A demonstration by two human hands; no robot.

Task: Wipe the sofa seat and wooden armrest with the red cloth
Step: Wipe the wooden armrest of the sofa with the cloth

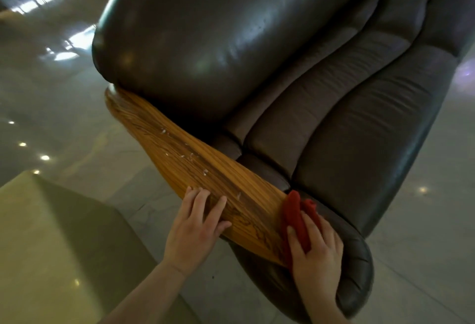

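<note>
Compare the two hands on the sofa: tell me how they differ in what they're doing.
The right hand presses down on the red cloth, while the left hand holds nothing. The left hand lies flat with fingers spread on the wooden armrest; the right hand sits at the armrest's inner edge, beside the leather seat. Both lie palm-down at the near end of the armrest.

Floor [64,123]: we saw glossy grey tiles, mirroring bright window glare and small ceiling lights.
Block [51,241]: a pale, angular piece stood at our lower left.
</note>
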